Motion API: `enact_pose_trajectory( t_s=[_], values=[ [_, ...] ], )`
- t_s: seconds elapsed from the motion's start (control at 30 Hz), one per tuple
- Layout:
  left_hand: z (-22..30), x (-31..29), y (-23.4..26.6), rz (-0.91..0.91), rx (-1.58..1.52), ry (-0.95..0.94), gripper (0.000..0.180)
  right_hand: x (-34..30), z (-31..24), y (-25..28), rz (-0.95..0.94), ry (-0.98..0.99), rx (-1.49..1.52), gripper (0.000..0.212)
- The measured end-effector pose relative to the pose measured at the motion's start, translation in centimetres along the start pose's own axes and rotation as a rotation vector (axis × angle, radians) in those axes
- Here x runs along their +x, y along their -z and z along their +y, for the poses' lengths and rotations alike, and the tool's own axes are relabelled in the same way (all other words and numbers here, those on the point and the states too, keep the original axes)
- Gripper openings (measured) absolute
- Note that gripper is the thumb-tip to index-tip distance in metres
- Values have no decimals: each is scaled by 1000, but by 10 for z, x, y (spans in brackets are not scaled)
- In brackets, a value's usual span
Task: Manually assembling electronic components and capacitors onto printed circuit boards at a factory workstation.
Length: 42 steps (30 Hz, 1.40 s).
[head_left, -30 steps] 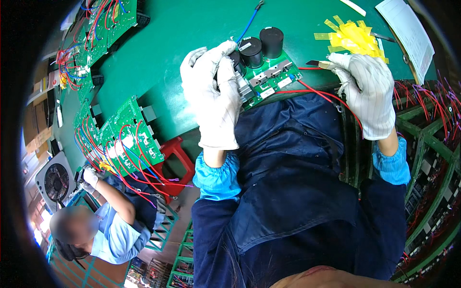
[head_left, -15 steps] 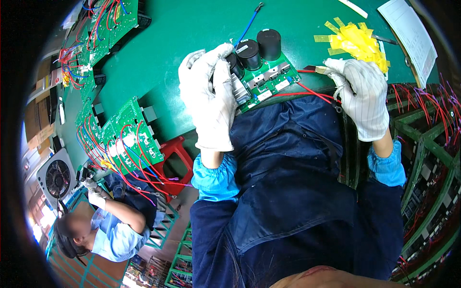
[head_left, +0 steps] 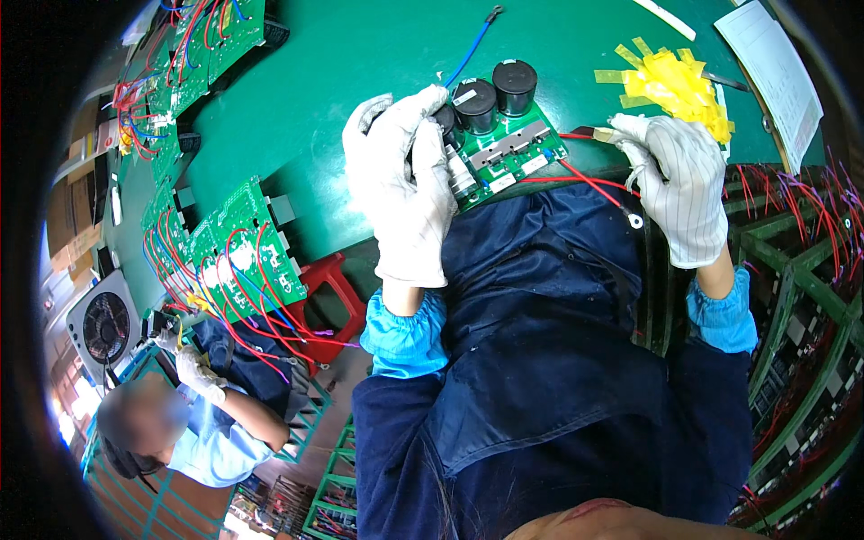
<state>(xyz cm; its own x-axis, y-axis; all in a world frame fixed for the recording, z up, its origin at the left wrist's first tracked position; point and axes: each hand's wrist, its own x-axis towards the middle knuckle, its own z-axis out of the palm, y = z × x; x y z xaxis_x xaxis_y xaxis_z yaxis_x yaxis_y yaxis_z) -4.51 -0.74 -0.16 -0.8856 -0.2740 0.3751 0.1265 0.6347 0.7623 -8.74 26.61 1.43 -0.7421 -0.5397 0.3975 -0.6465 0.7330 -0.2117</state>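
Note:
My left hand, in a white glove, is closed on the left end of a green circuit board at the table's near edge. The board carries black cylindrical capacitors and a grey metal strip. A blue wire with a ring terminal reaches away from it across the table. My right hand, gloved in striped white, pinches the end of a red wire that has a dark piece and some yellowish tape on it. Below that, another red wire ends in a ring terminal beside my right hand.
A heap of yellow tape strips lies beyond my right hand, near a paper sheet. More wired circuit boards line the left. A red stool, a fan and a co-worker are at lower left; green racks stand right.
My left hand and the circuit board have shifted slightly right. The lower red wire's ring terminal has swung into plainer view. My right hand has barely moved; the co-worker's arm and head have shifted.

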Motion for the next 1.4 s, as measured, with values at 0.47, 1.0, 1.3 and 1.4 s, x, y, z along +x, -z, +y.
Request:
enact_pose_trajectory(
  t_s=[0.47, 1.0, 1.3, 1.4],
  values=[
    [-10, -10, 2, 19, 78, -192, 26, 12, -1, -3, 13, 47, 84, 31],
    [-21, -15, -1, 62, 12, -234, 27, 59, -45, -24, -41, 488, -29, 14],
    [-20, -13, 3, 12, -38, -211, 27, 61, -51, -19, -136, 453, -8, 19],
    [-20, -13, 4, 8, -29, -227, 26, 61, -54, -17, -66, 454, 6, 16]
  ],
)
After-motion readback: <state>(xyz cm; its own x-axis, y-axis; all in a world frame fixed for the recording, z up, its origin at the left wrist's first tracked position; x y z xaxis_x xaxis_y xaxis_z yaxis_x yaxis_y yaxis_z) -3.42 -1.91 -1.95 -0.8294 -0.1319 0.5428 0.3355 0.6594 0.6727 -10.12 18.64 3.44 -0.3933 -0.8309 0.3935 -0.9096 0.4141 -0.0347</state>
